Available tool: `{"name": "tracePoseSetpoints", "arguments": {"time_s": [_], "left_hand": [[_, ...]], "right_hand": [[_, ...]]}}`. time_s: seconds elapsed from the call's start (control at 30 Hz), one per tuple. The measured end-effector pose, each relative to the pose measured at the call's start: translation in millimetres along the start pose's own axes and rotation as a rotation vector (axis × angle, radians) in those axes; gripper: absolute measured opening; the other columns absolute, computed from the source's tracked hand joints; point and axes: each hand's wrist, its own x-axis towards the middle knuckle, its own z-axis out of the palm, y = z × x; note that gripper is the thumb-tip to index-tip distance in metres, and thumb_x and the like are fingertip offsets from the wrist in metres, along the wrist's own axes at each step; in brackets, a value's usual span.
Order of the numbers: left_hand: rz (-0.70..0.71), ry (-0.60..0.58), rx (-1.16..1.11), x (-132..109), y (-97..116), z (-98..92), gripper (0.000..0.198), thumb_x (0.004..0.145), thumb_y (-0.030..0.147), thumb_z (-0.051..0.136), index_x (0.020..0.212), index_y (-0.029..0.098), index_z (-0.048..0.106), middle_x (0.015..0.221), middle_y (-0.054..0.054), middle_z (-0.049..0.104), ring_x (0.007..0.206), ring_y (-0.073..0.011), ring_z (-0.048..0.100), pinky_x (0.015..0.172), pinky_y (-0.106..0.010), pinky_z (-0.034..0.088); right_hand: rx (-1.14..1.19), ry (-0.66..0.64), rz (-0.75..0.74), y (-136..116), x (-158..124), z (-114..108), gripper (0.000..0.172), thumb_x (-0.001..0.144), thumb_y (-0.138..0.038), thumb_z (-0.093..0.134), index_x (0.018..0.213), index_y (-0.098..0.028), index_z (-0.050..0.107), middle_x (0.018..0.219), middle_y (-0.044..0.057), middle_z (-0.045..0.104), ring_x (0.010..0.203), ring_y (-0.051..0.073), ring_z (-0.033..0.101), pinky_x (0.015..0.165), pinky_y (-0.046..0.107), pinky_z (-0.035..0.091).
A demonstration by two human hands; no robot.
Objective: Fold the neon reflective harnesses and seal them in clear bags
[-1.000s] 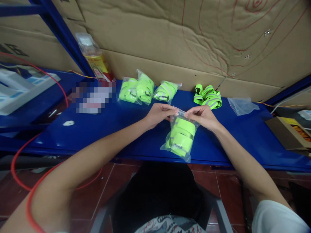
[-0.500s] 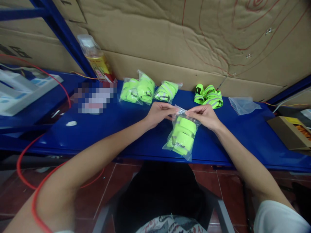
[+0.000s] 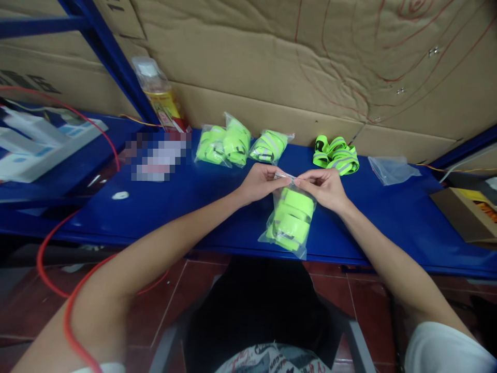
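A clear zip bag (image 3: 267, 235) with a rolled neon-yellow reflective strap (image 3: 293, 217) inside hangs at the front of the blue table. My left hand (image 3: 264, 182) pinches the bag's top edge between thumb and fingers. Close beside it, my right hand (image 3: 324, 187) pinches the same edge, the two thumbs nearly touching. Behind the hands, several bagged neon straps (image 3: 236, 142) lie in a row on the left. A loose bundle of neon straps (image 3: 337, 155) lies behind my right hand, with a flat clear bag (image 3: 392, 170) to its right.
On the blue table (image 3: 163, 217), a bottle (image 3: 161, 98) stands at the back left, near a small white object (image 3: 120, 195). Cardboard (image 3: 240, 57) rises behind. An open carton (image 3: 462, 212) is at the right. A red hose (image 3: 50, 238) loops by my left arm.
My left thumb has slid right along the bag's top edge, and the hands are now closer together. The view has shifted slightly; the other things lie as before.
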Motion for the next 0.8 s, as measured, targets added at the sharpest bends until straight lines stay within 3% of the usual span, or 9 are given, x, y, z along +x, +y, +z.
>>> {"name": "tracePoseSetpoints", "arguments": {"time_s": [0.2, 0.47, 0.67, 0.8], "left_hand": [[0.142, -0.029, 0.025, 2.9, -4.7, -6.0, 0.02, 0.079, 0.03, 0.09, 0.083, 0.015, 0.078, 0.071, -0.001, 0.075, 0.061, -0.0096, 0.068, 0.059, -0.021, 0.058], [0.063, 0.025, 0.034, 1.6, -7.8, -3.5, 0.021, 0.085, 0.035, 0.084, 0.092, 0.015, 0.084, 0.077, -0.005, 0.08, 0.062, -0.0131, 0.073, 0.054, -0.023, 0.061], [0.201, 0.018, 0.184, 1.0, -6.7, -7.8, 0.024, 0.087, 0.037, 0.082, 0.095, 0.015, 0.088, 0.074, -0.005, 0.081, 0.058, -0.0123, 0.07, 0.054, -0.022, 0.06], [0.189, -0.039, 0.24, 0.5, -6.1, -5.2, 0.021, 0.088, 0.036, 0.081, 0.096, 0.018, 0.088, 0.084, -0.007, 0.085, 0.064, -0.0125, 0.073, 0.056, -0.021, 0.06]], "right_hand": [[-0.062, 0.007, -0.055, 4.0, 0.7, 1.4, 0.03, 0.085, -0.05, 0.088, 0.089, -0.02, 0.088, 0.087, 0.006, 0.084, 0.071, 0.017, 0.072, 0.067, 0.029, 0.058], [-0.043, 0.016, -0.027, 8.3, 1.1, -0.3, 0.033, 0.083, -0.051, 0.089, 0.084, -0.019, 0.084, 0.08, 0.006, 0.082, 0.065, 0.016, 0.068, 0.062, 0.028, 0.055], [-0.057, -0.033, 0.0, 4.2, 1.1, -2.7, 0.037, 0.081, -0.055, 0.089, 0.083, -0.019, 0.083, 0.077, 0.005, 0.08, 0.063, 0.016, 0.068, 0.058, 0.028, 0.053], [-0.037, -0.079, 0.013, 2.8, -0.4, -1.5, 0.038, 0.079, -0.055, 0.092, 0.089, -0.019, 0.085, 0.082, 0.006, 0.082, 0.065, 0.016, 0.07, 0.061, 0.028, 0.055]]}}
